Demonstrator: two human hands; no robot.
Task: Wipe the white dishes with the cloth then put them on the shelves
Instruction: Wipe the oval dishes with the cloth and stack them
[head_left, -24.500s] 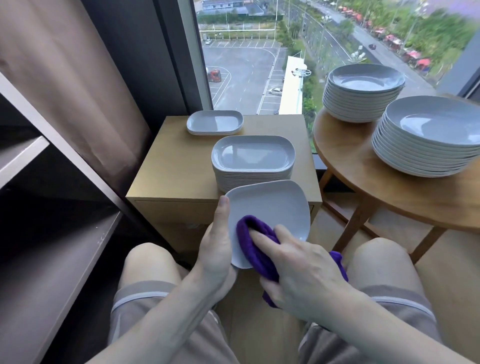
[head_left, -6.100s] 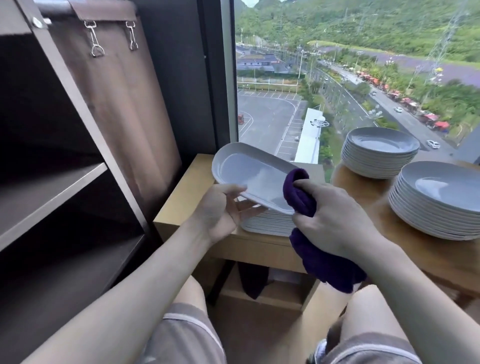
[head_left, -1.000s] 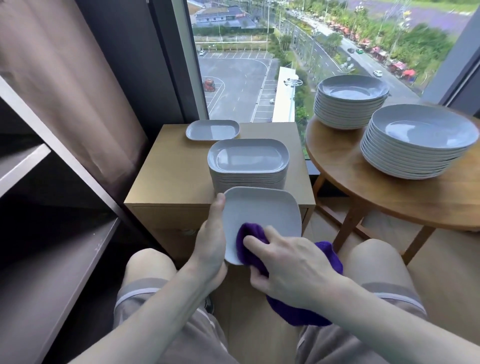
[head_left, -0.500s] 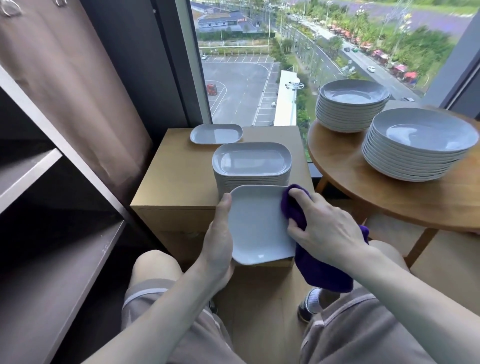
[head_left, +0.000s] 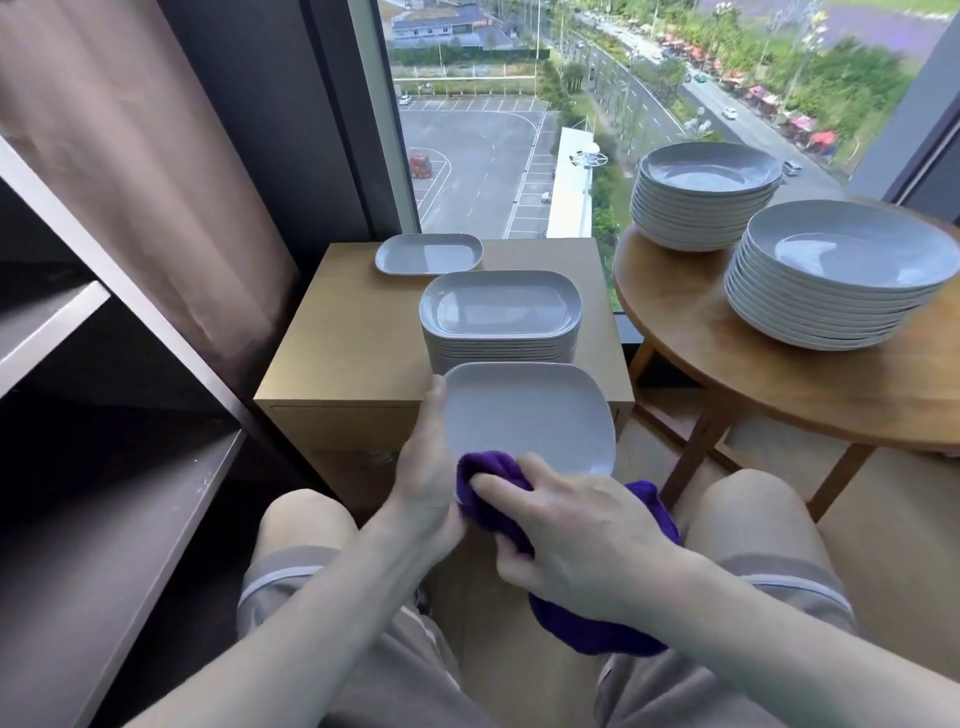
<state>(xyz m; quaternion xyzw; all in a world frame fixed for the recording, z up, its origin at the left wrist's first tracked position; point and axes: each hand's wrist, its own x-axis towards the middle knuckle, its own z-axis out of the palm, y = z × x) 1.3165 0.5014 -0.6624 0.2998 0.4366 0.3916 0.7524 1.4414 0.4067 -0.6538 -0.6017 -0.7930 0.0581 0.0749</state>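
A white rounded-rectangular dish (head_left: 530, 415) is tilted toward me above my knees. My left hand (head_left: 423, 467) grips its left edge, thumb along the rim. My right hand (head_left: 576, 535) holds a bunched purple cloth (head_left: 597, 631) and presses it against the dish's near lower corner. Behind the dish, a stack of the same dishes (head_left: 501, 317) stands on a low wooden cabinet (head_left: 337, 332), and a single dish (head_left: 428, 253) lies at its far edge. Dark shelves (head_left: 104, 535) stand at the left.
A round wooden table (head_left: 779, 384) at the right carries two stacks of round white plates, one far (head_left: 706, 195) and one nearer (head_left: 836, 270). A brown curtain (head_left: 156, 156) hangs beside the window. My knees are below the dish.
My right hand has slid the cloth from the dish's upper right edge down to its near lower left corner. The left hand keeps its hold on the dish.
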